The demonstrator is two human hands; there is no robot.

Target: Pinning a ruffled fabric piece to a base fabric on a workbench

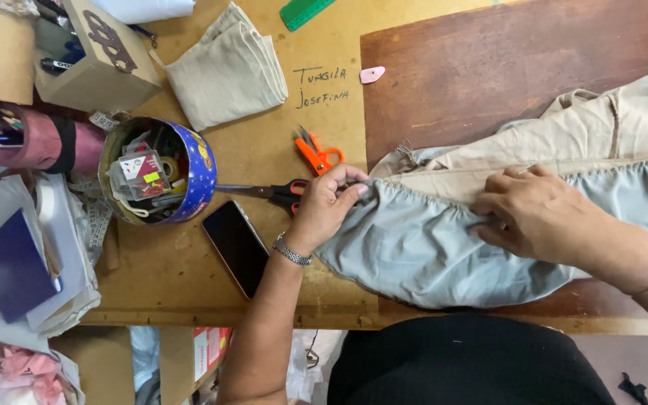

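Observation:
A pale grey-blue gathered fabric piece (421, 247) joined to beige cloth (609, 127) lies across the wooden table (489, 67). My left hand (324, 206), with a metal bracelet on the wrist, pinches the fabric's left end at the gathered seam. My right hand (538, 214) presses down on the seam further right, fingers bent onto the cloth. Black-handled scissors (264, 193) lie just left of my left hand, partly hidden by it. Small orange snips (315, 154) lie just above them.
A dark phone (235, 246) lies face up near my left forearm. A round blue tin (160, 171) of sewing bits stands to the left. A folded beige cloth (226, 71), a cardboard box (103, 56), a green ruler (303, 11), a pink chalk (372, 74) and a blue notebook (10, 274) are around.

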